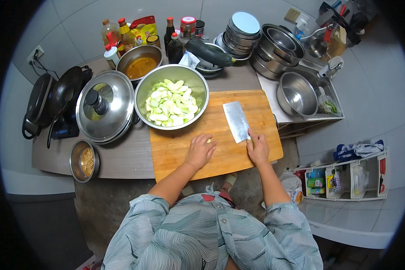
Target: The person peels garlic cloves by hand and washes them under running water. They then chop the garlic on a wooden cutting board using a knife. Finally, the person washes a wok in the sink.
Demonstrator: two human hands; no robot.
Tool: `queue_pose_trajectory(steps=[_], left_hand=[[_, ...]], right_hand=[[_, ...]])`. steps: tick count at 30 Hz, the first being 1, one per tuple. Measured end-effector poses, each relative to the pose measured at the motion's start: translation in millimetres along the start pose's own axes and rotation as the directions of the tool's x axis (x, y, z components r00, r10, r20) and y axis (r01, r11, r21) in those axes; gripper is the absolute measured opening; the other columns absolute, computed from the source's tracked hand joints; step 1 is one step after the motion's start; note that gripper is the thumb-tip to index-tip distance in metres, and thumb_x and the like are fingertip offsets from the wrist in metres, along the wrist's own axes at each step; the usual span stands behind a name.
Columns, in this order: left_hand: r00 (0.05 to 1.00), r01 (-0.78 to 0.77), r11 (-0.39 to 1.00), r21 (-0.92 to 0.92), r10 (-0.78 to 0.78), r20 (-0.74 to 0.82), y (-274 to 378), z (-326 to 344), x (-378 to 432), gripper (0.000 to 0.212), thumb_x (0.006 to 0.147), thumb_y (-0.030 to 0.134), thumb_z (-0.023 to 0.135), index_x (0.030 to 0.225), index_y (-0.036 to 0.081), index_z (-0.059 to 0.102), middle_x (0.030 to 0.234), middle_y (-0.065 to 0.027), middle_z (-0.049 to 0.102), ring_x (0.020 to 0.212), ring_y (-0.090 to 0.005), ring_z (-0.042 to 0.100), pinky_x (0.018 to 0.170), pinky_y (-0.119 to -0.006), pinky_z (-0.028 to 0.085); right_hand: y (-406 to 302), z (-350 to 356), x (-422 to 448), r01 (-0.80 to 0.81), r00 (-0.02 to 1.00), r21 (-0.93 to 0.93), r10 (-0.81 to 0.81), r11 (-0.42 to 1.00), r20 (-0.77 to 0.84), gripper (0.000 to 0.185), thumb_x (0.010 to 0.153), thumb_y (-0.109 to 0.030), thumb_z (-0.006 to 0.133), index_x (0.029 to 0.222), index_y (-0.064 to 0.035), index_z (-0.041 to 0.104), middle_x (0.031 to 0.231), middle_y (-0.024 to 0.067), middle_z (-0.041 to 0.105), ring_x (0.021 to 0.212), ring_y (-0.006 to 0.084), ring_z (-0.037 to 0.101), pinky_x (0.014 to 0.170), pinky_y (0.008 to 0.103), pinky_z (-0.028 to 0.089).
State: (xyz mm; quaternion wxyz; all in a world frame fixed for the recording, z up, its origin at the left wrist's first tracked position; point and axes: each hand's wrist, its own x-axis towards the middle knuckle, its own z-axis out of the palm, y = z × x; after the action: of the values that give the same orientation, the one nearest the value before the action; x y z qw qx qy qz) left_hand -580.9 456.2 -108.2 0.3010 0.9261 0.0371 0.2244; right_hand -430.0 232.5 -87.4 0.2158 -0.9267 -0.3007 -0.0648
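Note:
My right hand (258, 148) grips the handle of a cleaver (236, 120), whose broad blade lies flat over the wooden cutting board (175, 148). To its left, my left hand (199, 151) rests low over the same board with curled fingers. A small pale-yellow piece (209, 140) shows at those fingertips; its kind is too small to make out. Just beyond the left hand, a large steel bowl (202, 84) overlaps the board's far left corner. Sliced pale-green vegetable pieces (172, 101) fill its bottom.
Left of the bowl stand a lidded steel pot (116, 101) and a small bowl of chopped bits (87, 161). Behind are a pan of brown liquid (141, 67), sauce bottles (174, 49) and a dark-green gourd (207, 50). At right, a steel basin (297, 94) sits at the sink.

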Motion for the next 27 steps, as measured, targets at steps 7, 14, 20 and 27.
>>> queue_pose_trajectory(steps=[7, 14, 20, 27], left_hand=[[0.997, 0.078, 0.996, -0.041, -0.079, -0.01, 1, -1, 1, 0.034, 0.081, 0.014, 0.068, 0.113, 0.005, 0.061, 0.119, -0.0133, 0.057, 0.118, -0.0321, 0.049, 0.103, -0.044, 0.037], [0.996, 0.056, 0.996, -0.076, -0.061, -0.065, 1, 2, 3, 0.023, 0.081, 0.01, 0.067, 0.101, 0.002, 0.06, 0.114, -0.0173, 0.059, 0.11, -0.038, 0.052, 0.099, -0.046, 0.039], [0.981, 0.108, 0.994, 0.035, -0.1, -0.167, -2, 5, 2, 0.025, 0.078, -0.002, 0.059, 0.103, 0.005, 0.06, 0.111, -0.0154, 0.059, 0.108, -0.0363, 0.052, 0.097, -0.045, 0.04], [0.969, 0.086, 0.996, 0.026, -0.078, -0.233, 1, 0, 3, 0.024, 0.078, 0.0, 0.061, 0.102, 0.006, 0.062, 0.109, -0.0139, 0.06, 0.106, -0.0359, 0.053, 0.094, -0.045, 0.042]], right_hand=[[4, 2, 1, 0.005, 1.0, -0.004, -0.005, 1.0, -0.003, 0.047, 0.084, -0.019, 0.066, 0.13, -0.0228, 0.059, 0.095, 0.0105, 0.054, 0.089, 0.0284, 0.058, 0.075, 0.0398, 0.049], [8, 9, 4, -0.018, 0.999, -0.02, 0.017, 1.0, -0.046, 0.048, 0.082, -0.02, 0.068, 0.129, -0.0222, 0.059, 0.091, 0.0115, 0.054, 0.087, 0.0303, 0.057, 0.073, 0.0427, 0.049], [4, 7, 4, -0.017, 1.0, -0.003, 0.017, 1.0, -0.019, 0.049, 0.082, -0.02, 0.069, 0.13, -0.0226, 0.059, 0.089, 0.0115, 0.054, 0.085, 0.0304, 0.057, 0.072, 0.0434, 0.048], [6, 5, 7, -0.055, 0.998, 0.013, 0.055, 0.998, 0.025, 0.049, 0.083, -0.022, 0.069, 0.13, -0.0227, 0.059, 0.092, 0.0118, 0.053, 0.089, 0.0305, 0.056, 0.074, 0.0432, 0.049]])
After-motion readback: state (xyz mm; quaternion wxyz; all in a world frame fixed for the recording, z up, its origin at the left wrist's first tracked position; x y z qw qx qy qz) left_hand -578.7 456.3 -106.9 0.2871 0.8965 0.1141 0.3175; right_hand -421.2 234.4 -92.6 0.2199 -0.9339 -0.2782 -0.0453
